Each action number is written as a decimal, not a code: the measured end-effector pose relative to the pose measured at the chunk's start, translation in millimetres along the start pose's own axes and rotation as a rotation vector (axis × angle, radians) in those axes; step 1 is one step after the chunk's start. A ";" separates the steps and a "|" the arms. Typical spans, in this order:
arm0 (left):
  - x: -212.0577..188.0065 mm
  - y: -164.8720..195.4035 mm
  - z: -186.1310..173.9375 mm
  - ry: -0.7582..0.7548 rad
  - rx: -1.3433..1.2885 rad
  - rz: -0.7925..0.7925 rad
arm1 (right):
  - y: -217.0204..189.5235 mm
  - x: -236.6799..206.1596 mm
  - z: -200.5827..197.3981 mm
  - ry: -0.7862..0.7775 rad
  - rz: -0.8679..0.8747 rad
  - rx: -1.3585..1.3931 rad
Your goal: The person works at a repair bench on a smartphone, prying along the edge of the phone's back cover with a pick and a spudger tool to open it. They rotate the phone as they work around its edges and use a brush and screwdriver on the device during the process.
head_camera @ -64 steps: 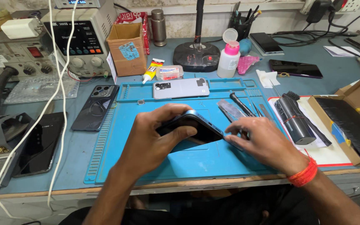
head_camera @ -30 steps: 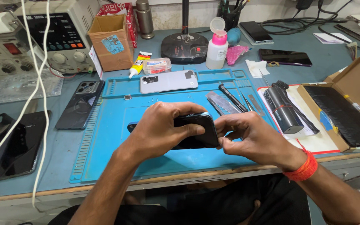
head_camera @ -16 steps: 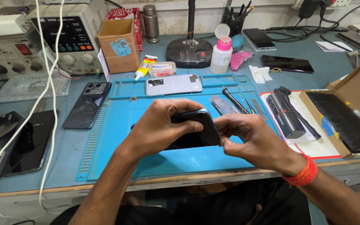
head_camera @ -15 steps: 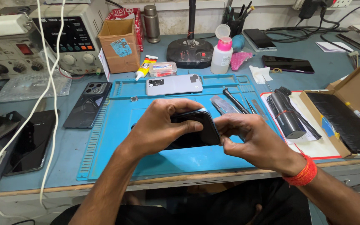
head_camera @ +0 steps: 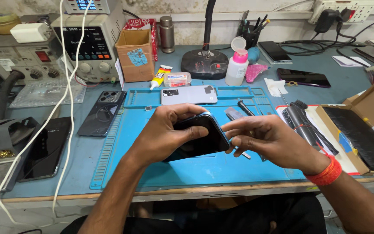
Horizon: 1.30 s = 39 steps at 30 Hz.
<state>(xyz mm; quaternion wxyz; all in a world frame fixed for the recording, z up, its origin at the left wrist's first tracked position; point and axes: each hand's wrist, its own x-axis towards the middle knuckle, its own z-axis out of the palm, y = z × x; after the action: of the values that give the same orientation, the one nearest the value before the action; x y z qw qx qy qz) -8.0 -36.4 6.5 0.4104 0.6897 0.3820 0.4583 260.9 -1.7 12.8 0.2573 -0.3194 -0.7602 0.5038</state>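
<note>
Two hands meet over the blue mat [head_camera: 204,173] on the bench: left hand [head_camera: 163,136] now clamps the dark phone [head_camera: 198,138] from above, tilted, while right hand [head_camera: 267,138], fingers curled, presses its edge.

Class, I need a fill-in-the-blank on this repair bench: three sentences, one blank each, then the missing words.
1. Both hands, left and right, hold a black ____ above the mat.
2. The mat's colour is ____.
3. On the right wrist sits an ____ band.

Missing words: phone; blue; orange
</note>
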 end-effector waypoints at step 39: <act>-17.2 -5.8 46.9 0.093 0.816 0.234 | 59.4 -4.1 -11.1 0.414 0.138 -0.327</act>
<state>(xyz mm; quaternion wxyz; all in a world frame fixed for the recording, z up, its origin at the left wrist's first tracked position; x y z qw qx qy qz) 30.5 -60.0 -15.7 0.0315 0.8130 0.4690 0.3437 285.0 19.1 -38.7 0.3174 -0.5039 -0.7392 0.3144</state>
